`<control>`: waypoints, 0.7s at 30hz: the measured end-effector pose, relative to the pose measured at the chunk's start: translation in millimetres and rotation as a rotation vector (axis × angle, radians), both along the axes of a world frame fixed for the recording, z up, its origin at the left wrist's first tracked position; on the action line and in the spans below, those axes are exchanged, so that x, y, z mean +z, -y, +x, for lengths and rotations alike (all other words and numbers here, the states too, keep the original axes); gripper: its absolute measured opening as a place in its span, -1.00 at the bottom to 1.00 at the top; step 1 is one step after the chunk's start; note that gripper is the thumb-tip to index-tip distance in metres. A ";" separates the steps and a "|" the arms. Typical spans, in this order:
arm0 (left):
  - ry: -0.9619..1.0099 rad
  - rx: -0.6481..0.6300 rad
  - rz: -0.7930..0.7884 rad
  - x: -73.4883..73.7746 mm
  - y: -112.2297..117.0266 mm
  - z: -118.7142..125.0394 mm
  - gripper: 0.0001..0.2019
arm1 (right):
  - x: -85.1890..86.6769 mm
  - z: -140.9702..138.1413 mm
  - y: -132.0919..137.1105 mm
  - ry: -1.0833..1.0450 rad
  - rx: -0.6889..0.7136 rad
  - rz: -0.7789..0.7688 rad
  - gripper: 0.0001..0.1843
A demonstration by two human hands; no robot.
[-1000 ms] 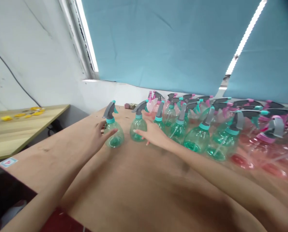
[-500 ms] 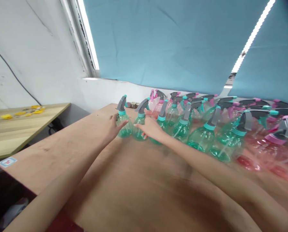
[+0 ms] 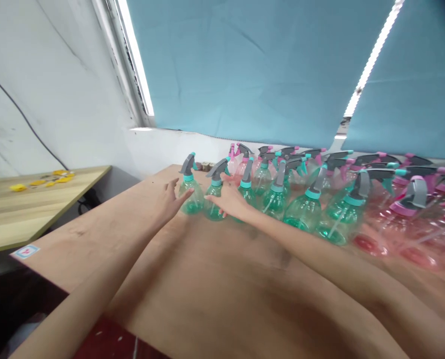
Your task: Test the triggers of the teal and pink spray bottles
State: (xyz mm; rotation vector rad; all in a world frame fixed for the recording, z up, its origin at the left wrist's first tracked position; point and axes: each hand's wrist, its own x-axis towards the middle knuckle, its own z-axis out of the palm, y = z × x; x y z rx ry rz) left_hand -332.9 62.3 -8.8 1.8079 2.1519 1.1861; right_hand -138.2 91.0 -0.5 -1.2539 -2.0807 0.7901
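My left hand [image 3: 169, 202] is open beside the leftmost green spray bottle [image 3: 195, 199], its fingers spread and the thumb pointing across the bottle's near side. That bottle stands upright with a turquoise collar and a grey trigger head. Just right of it is a second green spray bottle [image 3: 212, 208]. My right hand [image 3: 232, 200] is at this bottle's right side, thumb stretched out in front of it and fingers apart; whether they touch it I cannot tell. A third green spray bottle [image 3: 248, 194] is partly hidden behind my right hand.
Several more green spray bottles [image 3: 304, 209] and pink spray bottles [image 3: 397, 219] crowd the right side of the wooden table [image 3: 207, 279]. A wall with a blue covering [image 3: 244, 75] rises behind. At left, yellow pieces [image 3: 18, 188] lie on another table [image 3: 5, 219].
My left hand has drawn slightly left from the leftmost bottle. My right hand stays by the second bottle. The view has turned a little, shifting the right-hand bottles leftward.
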 end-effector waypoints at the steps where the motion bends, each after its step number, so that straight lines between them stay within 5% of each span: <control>1: 0.002 0.013 0.004 1.3 6.9 0.1 -0.28 | 0.8 0.3 1.5 0.005 0.007 0.000 -0.21; 6: 0.012 0.026 0.070 7.3 51.3 7.9 -0.36 | 4.6 5.0 23.1 0.043 0.020 0.072 -0.28; 10: 0.046 -0.106 0.070 9.5 86.2 32.4 -0.39 | -1.2 22.9 61.8 0.061 0.064 0.125 -0.30; 18: 0.176 -0.556 0.014 24.4 133.0 125.8 -0.52 | -23.1 102.3 143.8 -0.049 0.255 0.262 -0.35; 21: 0.204 -0.594 0.036 30.8 143.0 166.8 -0.71 | -25.3 132.8 160.2 -0.016 0.255 0.267 -0.39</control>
